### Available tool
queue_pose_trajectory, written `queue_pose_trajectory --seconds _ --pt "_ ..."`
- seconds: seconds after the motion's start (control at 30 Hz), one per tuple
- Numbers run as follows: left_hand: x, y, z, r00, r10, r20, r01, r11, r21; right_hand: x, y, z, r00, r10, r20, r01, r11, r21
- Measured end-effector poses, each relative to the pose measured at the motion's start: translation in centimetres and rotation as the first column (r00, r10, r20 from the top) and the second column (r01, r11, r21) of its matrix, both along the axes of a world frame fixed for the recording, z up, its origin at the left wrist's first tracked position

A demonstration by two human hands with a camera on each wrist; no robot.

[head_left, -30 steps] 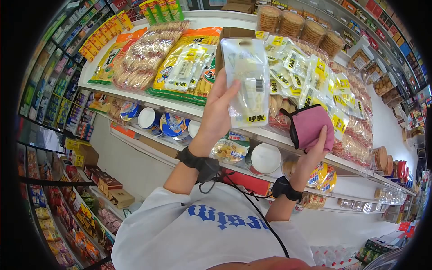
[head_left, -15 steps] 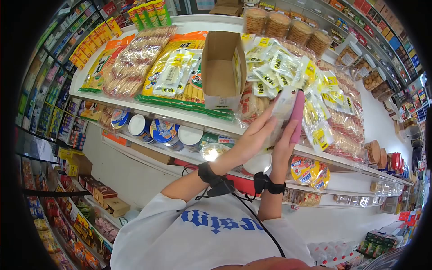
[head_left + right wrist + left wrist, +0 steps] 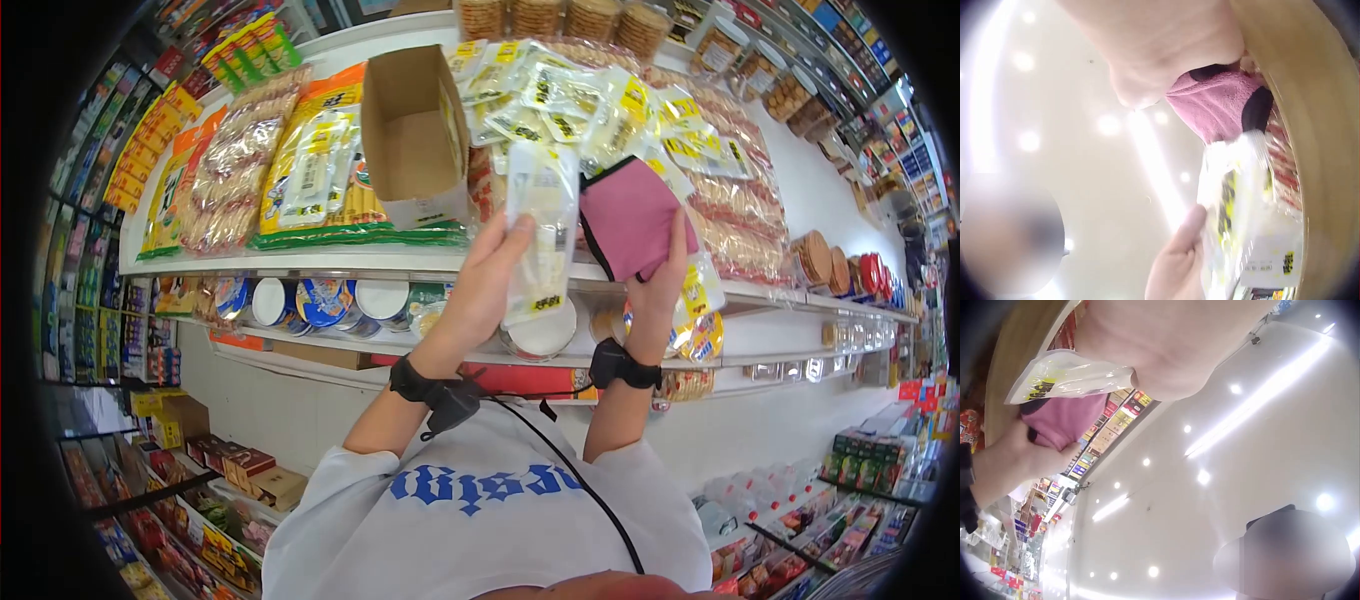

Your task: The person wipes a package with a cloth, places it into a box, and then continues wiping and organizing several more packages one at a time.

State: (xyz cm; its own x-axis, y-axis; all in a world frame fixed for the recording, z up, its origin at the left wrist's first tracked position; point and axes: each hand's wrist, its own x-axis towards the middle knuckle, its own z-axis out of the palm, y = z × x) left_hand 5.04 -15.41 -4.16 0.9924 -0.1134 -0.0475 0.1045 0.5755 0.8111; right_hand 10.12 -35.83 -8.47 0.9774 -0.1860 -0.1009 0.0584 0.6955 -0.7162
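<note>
My left hand (image 3: pixel 482 285) pinches a clear plastic snack packet (image 3: pixel 540 225) by its side, the thumb across its front. Yellow-and-black print shows at the packet's lower end. My right hand (image 3: pixel 660 285) grips a pink cloth (image 3: pixel 628 220) with black edging, spread toward the packet. In the right wrist view the cloth (image 3: pixel 1219 103) has a fuzzy surface and sits right beside the packet (image 3: pixel 1232 212). Beyond both hands lies a pile of similar packets (image 3: pixel 560 95) on the shelf top. An open cardboard box (image 3: pixel 410 150) stands left of the held packet.
The white shelf's front edge (image 3: pixel 330 270) runs just beyond my forearms. Large bags of crackers (image 3: pixel 310 160) lie left of the box, and bundled wafers (image 3: pixel 735 215) lie at the right. Round jars (image 3: pixel 590 22) line the back. Tubs (image 3: pixel 380 300) fill the lower shelf.
The packet and cloth were apart, then pressed together at the right with the packet edge-on. Now they are side by side again, the packet's face turned up. The view has shifted right.
</note>
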Motion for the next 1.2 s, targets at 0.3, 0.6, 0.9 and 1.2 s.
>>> queue_pose_trajectory --seconds 0.3,0.6,0.9,1.2 --pt "-0.7 -0.4 0.1 0.996 -0.092 -0.019 0.092 0.995 0.023 0.4 1.3 0.3 0.971 -0.213 0.110 0.229 0.961 -0.154" --pt "-1.4 2.3 -0.2 0.995 0.096 -0.036 -0.093 0.993 0.078 -0.4 1.0 0.3 0.900 -0.410 0.146 0.434 0.821 -0.371" --pt "-2.5 5.0 0.8 0.968 0.250 -0.008 -0.249 0.967 0.052 -0.2 7.0 3.3 0.873 0.124 0.471 0.425 0.279 -0.861" --pt "-2.7 5.1 0.0 0.984 0.176 -0.035 -0.176 0.984 -0.014 1.9 11.1 2.4 0.813 0.134 0.567 0.511 0.303 -0.804"
